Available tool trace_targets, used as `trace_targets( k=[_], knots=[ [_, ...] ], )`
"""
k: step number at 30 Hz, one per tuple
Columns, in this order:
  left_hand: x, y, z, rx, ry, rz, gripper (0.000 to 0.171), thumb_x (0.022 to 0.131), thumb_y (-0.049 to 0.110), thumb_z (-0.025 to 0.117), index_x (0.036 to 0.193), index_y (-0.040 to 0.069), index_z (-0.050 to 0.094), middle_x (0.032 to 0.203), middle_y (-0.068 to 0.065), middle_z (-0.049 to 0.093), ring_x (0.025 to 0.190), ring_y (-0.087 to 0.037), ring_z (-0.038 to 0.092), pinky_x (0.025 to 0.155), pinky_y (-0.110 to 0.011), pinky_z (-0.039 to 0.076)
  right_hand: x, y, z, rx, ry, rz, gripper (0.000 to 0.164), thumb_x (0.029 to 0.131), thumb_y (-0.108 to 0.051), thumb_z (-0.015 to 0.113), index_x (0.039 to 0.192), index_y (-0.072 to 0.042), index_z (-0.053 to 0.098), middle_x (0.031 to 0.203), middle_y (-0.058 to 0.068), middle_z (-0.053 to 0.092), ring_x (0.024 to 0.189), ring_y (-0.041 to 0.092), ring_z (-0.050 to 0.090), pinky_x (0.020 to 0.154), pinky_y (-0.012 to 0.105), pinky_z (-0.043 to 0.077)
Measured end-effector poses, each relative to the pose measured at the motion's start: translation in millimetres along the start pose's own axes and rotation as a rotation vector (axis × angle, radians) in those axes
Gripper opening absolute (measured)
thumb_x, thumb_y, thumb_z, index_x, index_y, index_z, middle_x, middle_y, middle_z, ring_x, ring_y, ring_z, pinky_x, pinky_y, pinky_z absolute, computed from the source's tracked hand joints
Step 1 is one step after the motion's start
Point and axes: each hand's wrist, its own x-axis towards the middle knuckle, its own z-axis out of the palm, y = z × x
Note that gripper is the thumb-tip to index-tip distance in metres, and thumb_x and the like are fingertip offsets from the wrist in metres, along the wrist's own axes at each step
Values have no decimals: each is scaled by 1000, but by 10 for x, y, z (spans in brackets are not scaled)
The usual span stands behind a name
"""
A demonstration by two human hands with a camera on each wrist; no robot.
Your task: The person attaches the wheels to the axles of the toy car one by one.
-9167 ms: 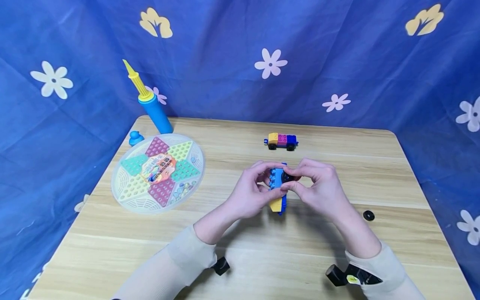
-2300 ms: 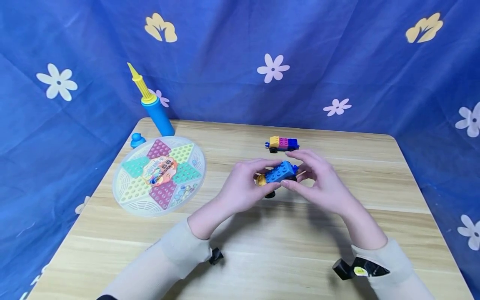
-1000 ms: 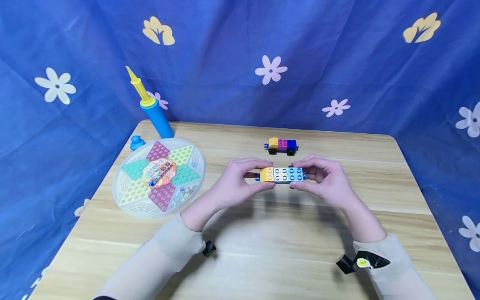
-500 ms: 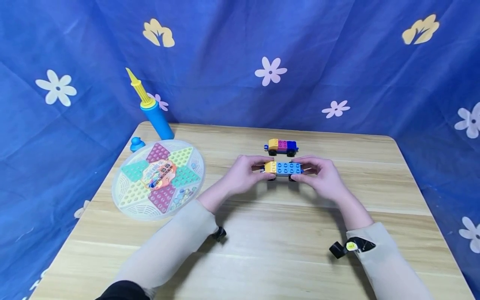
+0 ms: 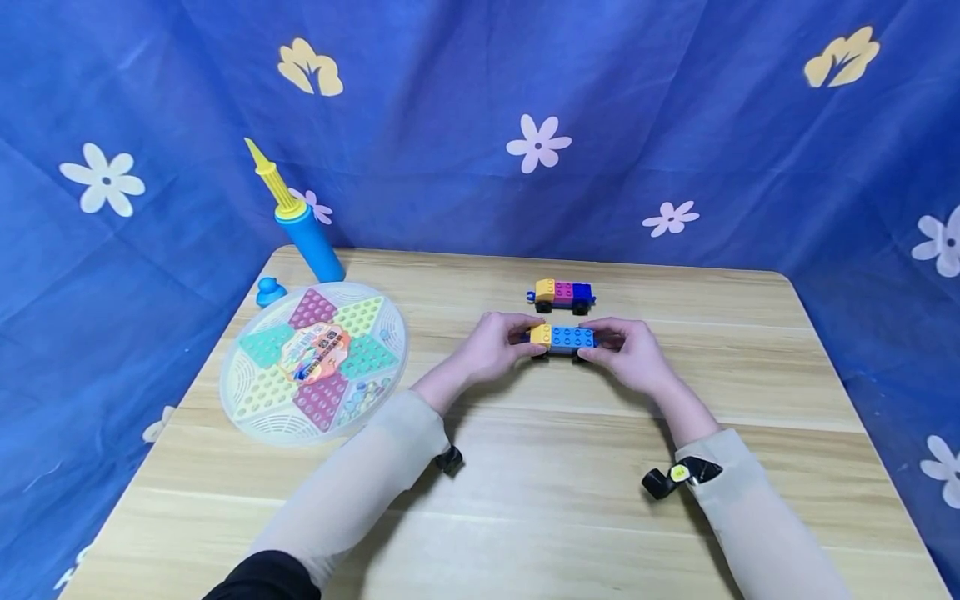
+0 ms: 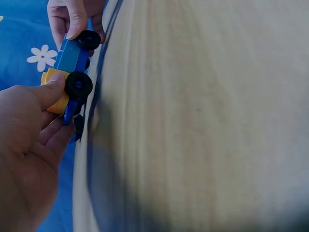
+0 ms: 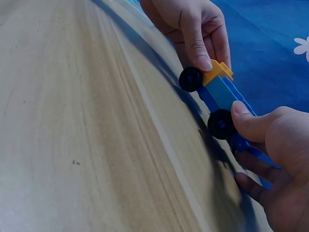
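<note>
A toy car of building blocks (image 5: 572, 338), yellow at its left end and light blue along the rest, is held level between both hands at the middle of the table. My left hand (image 5: 491, 347) pinches the yellow end, its thumb on the near side. The light blue end is gripped between thumb and fingers of my right hand (image 5: 632, 354). Black wheels (image 6: 78, 85) show along the near side in the left wrist view. Just behind stands a second toy car (image 5: 563, 295) in yellow, magenta and dark blue. Whether the held car's wheels touch the table is hard to tell.
A round Chinese checkers board (image 5: 247, 408) with a clear cover lies at the left. Behind it are a small blue duck-like toy (image 5: 269, 292) and a blue and yellow hand pump (image 5: 315, 246). A blue flowered cloth (image 5: 450, 125) hangs behind the table.
The wheel being pressed on earlier is out of the fingers, and the loose black wheel has gone from the right. The car has turned upright and lengthwise, then moved down toward the tabletop.
</note>
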Motion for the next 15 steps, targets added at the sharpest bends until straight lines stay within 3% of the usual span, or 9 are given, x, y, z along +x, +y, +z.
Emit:
trace_targets(
  k=[7,15],
  knots=[
    [-15,-33,36,2,8,-24,42,99,21,79,137,7,70,133,-7,72,122,-17,67,102,-28,54,-7,34,17,-45,-9,1,38,93,-14,85,129,-6,75,122,12,74,107,29,70,96,47,56],
    [-23,-66,50,-61,10,-49,43,99,18,78,139,4,68,134,-9,71,122,-18,68,102,-27,54,2,38,20,-62,-16,-10,39,94,-14,84,131,-5,74,125,13,73,110,29,69,97,48,55]
  ],
)
